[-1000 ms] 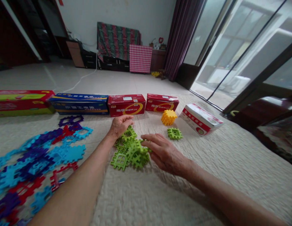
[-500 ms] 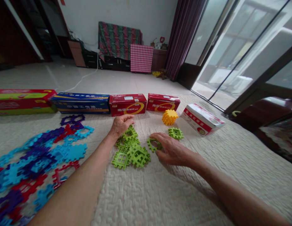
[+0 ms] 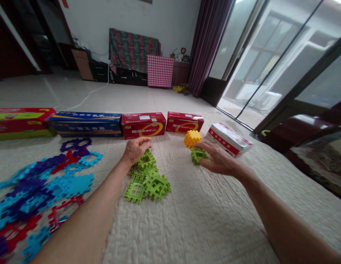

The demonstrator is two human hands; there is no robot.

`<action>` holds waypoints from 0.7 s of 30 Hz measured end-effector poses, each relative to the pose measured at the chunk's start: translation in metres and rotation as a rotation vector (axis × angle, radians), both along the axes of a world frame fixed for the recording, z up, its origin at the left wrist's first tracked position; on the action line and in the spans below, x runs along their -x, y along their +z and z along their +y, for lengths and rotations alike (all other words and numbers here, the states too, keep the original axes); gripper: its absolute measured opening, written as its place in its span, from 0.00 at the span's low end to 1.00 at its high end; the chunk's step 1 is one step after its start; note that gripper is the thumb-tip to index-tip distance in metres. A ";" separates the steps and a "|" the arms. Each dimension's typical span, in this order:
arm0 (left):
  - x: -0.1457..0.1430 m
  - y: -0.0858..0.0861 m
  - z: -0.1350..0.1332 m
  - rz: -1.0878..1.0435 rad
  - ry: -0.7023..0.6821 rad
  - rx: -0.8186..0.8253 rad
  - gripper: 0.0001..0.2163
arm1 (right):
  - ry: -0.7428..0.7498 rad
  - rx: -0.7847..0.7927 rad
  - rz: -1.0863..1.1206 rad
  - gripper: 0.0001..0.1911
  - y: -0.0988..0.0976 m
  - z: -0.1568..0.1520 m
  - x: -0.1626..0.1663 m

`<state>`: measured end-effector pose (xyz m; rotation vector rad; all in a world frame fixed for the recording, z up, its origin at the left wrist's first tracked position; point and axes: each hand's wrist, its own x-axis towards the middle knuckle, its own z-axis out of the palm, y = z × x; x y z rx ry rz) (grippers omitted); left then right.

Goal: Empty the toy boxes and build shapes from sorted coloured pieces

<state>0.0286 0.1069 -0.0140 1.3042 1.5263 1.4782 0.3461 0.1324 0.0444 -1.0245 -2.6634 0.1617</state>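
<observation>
From my end of the feed, my right hand (image 3: 221, 159) had a green piece (image 3: 197, 156) between its fingers and thumb, the fingers over its far right edge and the thumb at its near right edge. Whether that was a single piece or a few stacked, I could not tell. The yellow stack (image 3: 193, 138) stood just beyond it, so there was little slack on the far side. The white box (image 3: 233, 136) was close behind the hand, its near lower edge partly hidden by the knuckles.

My left hand (image 3: 136, 151) was narrow, its fingers curled together at the far end of the green pile (image 3: 156, 185); I could not see whether it pinched anything. Its fingertips were near the front face of the left red box (image 3: 143, 126). The right red box (image 3: 184, 121) stood beyond the yellow stack, with a slim gap between the two red boxes.

The best room was on the mat (image 3: 192, 220): a wide lane between the green pile and the right hand, opening out toward the near side. To the left, my forearm ran between the pile and the mixed heap (image 3: 81, 183), whose ragged edge left less space there.
</observation>
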 end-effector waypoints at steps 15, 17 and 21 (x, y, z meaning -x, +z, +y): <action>0.001 -0.001 -0.001 0.020 -0.015 -0.018 0.16 | 0.289 0.088 0.162 0.22 -0.004 -0.049 0.048; 0.001 -0.001 -0.001 0.031 -0.017 -0.016 0.16 | 0.398 0.162 0.203 0.21 -0.009 -0.067 0.064; 0.001 -0.002 -0.001 0.031 -0.006 -0.023 0.15 | 0.388 0.209 0.246 0.23 -0.021 -0.090 0.085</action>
